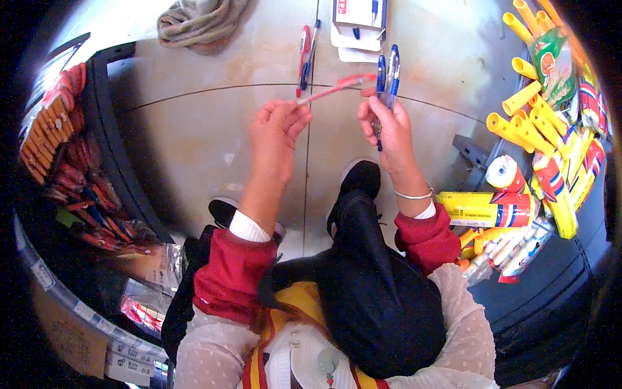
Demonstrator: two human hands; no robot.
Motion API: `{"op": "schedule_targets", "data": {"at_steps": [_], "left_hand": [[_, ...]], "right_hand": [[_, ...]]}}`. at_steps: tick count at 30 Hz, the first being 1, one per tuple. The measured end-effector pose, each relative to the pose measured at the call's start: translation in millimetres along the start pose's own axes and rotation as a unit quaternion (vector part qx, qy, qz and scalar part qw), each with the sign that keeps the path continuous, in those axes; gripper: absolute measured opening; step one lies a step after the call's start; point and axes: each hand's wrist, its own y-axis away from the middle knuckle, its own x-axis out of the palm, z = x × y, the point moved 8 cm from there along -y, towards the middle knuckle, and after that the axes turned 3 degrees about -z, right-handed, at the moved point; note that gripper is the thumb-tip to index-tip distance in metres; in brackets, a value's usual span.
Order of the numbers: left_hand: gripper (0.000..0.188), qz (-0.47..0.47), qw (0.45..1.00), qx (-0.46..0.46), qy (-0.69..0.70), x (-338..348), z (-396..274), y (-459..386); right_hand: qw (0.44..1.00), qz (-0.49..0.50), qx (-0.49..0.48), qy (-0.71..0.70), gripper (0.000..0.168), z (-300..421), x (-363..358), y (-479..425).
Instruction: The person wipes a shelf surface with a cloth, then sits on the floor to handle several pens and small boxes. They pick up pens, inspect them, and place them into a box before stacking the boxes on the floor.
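Observation:
My left hand [282, 121] pinches one end of a red pen [335, 89], which slants up to the right and is slightly blurred. My right hand [388, 116] holds several blue pens [391, 80] upright in its fingers. The red pen's far end reaches the blue pens; whether they touch I cannot tell. Beyond my hands, a red pen [304, 44] and a blue pen [311, 53] lie side by side on the tiled floor. Behind my right hand stands a white box [358, 17] with a pen pictured on it and paper or card under it.
A grey cloth [199, 24] lies on the floor at the top left. On the right, a dark shelf holds yellow tubes [515, 131] and yellow wrapped rolls [486, 209]. On the left is a dark bin [121, 146] beside packs of red goods [92, 194]. My shoes [362, 177] rest on the tiles.

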Motion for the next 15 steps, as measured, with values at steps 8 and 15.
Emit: {"op": "schedule_targets", "data": {"at_steps": [8,15], "left_hand": [[0.017,-0.007,0.988,-0.038,0.148,7.1,7.3,-10.4],[0.020,0.034,0.982,-0.071,0.170,34.5,16.2,-24.1]], "right_hand": [[0.994,-0.082,-0.051,-0.049,0.018,13.1,-11.4,-14.4],[0.989,-0.098,-0.088,-0.066,0.018,26.4,-0.9,-37.6]]}}
